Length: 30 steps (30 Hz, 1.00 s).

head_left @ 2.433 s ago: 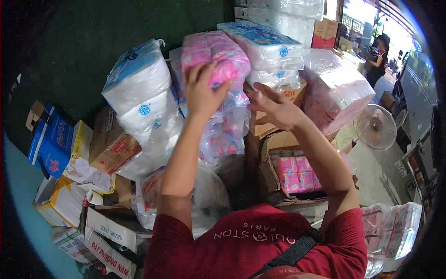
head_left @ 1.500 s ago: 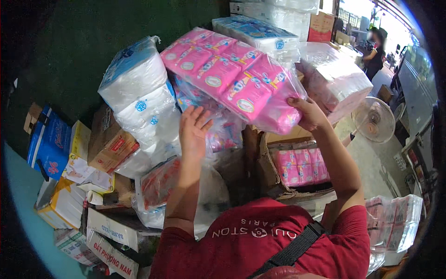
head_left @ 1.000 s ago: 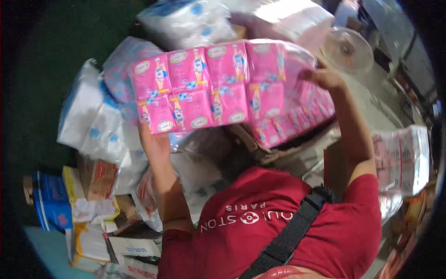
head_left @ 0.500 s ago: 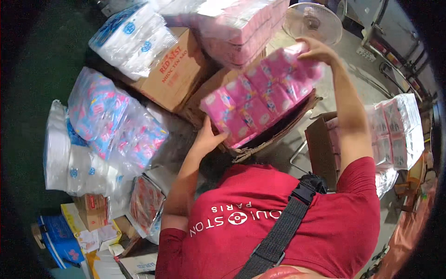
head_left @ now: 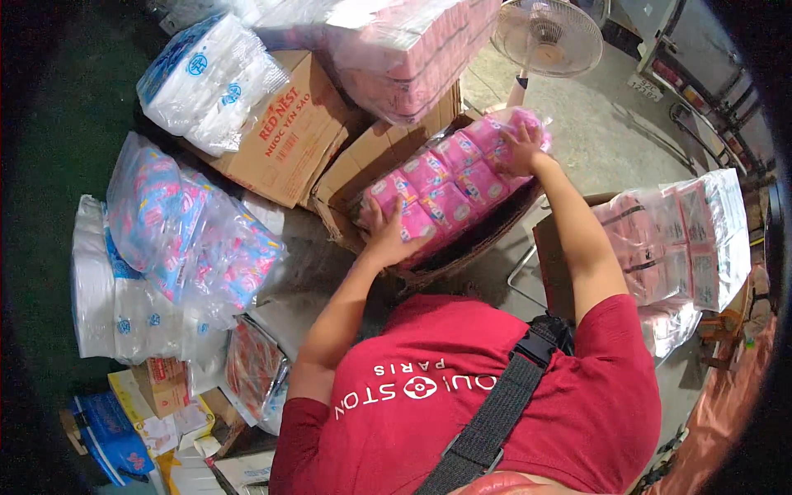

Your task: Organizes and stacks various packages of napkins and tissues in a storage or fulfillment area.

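Observation:
A long pink plastic-wrapped multipack (head_left: 450, 183) of small packets lies slanted inside the mouth of an open cardboard box (head_left: 384, 142) in front of me. My left hand (head_left: 391, 237) grips its near left corner, fingers over the top and thumb toward the near side. At the far right end, my right hand (head_left: 521, 152) clasps the crinkled wrap with its fingers spread over the top. The multipack's underside and the inside of the box below it are hidden.
A closed carton (head_left: 285, 136) and a large pink bundle (head_left: 404, 58) stand beyond the box, with a fan (head_left: 549, 37) at far right. Clear-wrapped pink packs (head_left: 660, 239) sit in a box on the right. Bagged blue-and-pink packs (head_left: 194, 223) and white rolls (head_left: 95, 285) are stacked left.
The pink multipack has gone down into the box. My right hand has come lower and nearer, moving from its upper edge onto its top; my left hand has shifted onto its corner.

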{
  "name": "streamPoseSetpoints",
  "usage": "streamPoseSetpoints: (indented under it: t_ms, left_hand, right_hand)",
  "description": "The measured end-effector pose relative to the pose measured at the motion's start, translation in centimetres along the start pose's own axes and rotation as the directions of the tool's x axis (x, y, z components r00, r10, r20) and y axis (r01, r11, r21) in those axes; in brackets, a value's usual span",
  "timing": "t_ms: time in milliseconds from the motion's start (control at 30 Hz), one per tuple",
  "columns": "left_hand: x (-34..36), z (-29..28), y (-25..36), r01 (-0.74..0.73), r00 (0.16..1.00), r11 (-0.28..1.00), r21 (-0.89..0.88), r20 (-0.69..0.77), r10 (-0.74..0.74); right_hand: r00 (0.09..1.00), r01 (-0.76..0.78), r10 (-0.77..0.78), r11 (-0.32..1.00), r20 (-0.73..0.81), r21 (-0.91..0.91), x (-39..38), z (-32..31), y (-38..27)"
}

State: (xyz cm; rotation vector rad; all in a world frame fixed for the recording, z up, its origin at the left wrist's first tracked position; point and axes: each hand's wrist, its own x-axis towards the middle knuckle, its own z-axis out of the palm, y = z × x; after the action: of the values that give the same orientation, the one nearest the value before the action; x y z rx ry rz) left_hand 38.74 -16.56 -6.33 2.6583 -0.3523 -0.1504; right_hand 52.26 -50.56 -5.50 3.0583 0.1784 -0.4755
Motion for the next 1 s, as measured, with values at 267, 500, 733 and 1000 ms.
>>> streamPoseSetpoints:
  t_ms: [267,500,733,1000]
  left_hand:
    - [-2.4,-2.6,4.9,0.07,0.96,0.965,-0.255,0.28,0.005]
    - [-2.7,-0.5,2.0,0.04,0.987,0.984,-0.176,0.159,-0.012]
    - [-3.1,-0.9,2.3,-0.018,0.997,0.999,0.031,0.075,0.016]
    - [-4.1,-0.9,1.1,-0.087,0.994,0.989,-0.122,0.058,0.095]
  right_hand:
    - [0.974,0.172,-0.182,0.982,0.136,0.079,-3.3,-3.7,0.5]
    - [0.97,0.137,-0.12,0.988,0.211,-0.066,-2.7,-4.0,-1.9]
    - [0.974,0.08,-0.07,0.996,0.217,-0.039,-3.1,-3.3,-2.5]
    - [0.956,0.154,-0.118,0.981,0.269,-0.116,-3.5,-2.7,-3.1]
